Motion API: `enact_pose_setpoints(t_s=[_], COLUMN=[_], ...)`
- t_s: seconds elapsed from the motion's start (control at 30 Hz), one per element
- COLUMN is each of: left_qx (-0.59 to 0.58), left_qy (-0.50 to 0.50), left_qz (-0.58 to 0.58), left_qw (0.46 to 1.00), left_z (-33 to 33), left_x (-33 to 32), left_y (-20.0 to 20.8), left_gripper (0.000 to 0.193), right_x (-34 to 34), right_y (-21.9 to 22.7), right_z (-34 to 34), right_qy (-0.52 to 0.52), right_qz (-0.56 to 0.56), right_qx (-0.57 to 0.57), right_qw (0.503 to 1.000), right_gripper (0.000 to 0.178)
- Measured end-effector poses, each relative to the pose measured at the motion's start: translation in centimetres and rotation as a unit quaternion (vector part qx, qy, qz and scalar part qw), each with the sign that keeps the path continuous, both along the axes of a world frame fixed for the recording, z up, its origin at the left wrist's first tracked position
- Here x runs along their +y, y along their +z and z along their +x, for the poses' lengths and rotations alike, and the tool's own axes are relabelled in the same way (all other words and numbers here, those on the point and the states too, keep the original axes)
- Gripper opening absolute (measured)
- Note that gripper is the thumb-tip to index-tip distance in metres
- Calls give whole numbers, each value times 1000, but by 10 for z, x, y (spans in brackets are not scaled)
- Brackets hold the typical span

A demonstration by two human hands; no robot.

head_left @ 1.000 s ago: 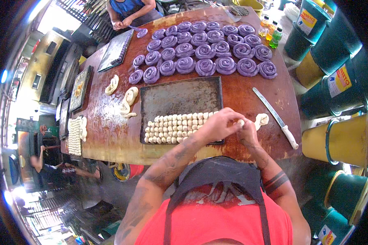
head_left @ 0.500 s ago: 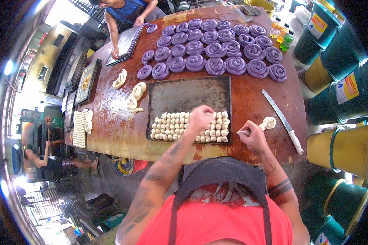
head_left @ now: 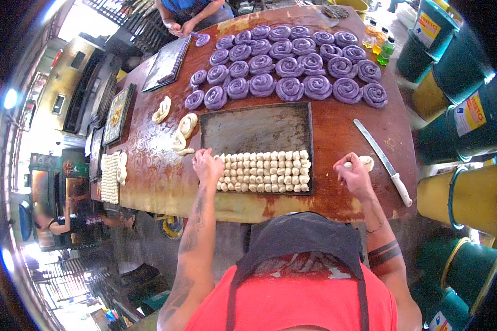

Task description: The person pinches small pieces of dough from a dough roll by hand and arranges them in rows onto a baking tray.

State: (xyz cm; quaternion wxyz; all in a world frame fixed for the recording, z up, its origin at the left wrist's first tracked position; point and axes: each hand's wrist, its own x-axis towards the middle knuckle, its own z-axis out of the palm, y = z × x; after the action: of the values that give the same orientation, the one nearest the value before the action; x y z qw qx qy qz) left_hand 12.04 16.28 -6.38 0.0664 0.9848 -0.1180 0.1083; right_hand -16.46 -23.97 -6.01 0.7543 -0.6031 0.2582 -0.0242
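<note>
A dark metal tray lies on the brown table, with several rows of small pale dough pieces along its near edge. My left hand rests at the left end of those rows, fingers curled; whether it holds a piece I cannot tell. My right hand sits right of the tray, fingers pinched on a small lump of pale dough on the table.
Several purple spiral dough coils fill the far half of the table. Pale dough coils lie left of the tray. A long white-handled knife lies at the right. Another person's hands work at the far left. Buckets stand on the right.
My hands, joined right of the tray a second ago, have parted. The left moved to the left end of the dough rows; the right stayed by the lump.
</note>
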Motion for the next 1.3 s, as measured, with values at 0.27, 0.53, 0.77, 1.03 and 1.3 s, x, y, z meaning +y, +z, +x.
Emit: enact_pose_setpoints(t_s=[0.27, 0.53, 0.77, 1.03, 1.3], left_qx=[342, 365, 445, -21, 180], left_qy=[-415, -320, -223, -20, 55], left_qz=[-343, -337, -253, -217, -43], left_qw=[771, 806, 830, 976, 981], left_z=[-128, -143, -112, 34, 31], left_x=[-213, -221, -184, 7, 40], left_y=[73, 55, 43, -18, -12], left_gripper=[24, 32, 28, 19, 47], right_x=[35, 59, 52, 23, 2], right_y=[-8, 45, 45, -18, 16], right_z=[20, 16, 13, -15, -1], right_qy=[-3, -70, 71, 153, -73], right_qz=[-335, -280, -264, -576, 34], right_qx=[95, -1, 56, -65, -71], right_qw=[937, 957, 960, 800, 994], right_gripper=[12, 16, 19, 41, 13])
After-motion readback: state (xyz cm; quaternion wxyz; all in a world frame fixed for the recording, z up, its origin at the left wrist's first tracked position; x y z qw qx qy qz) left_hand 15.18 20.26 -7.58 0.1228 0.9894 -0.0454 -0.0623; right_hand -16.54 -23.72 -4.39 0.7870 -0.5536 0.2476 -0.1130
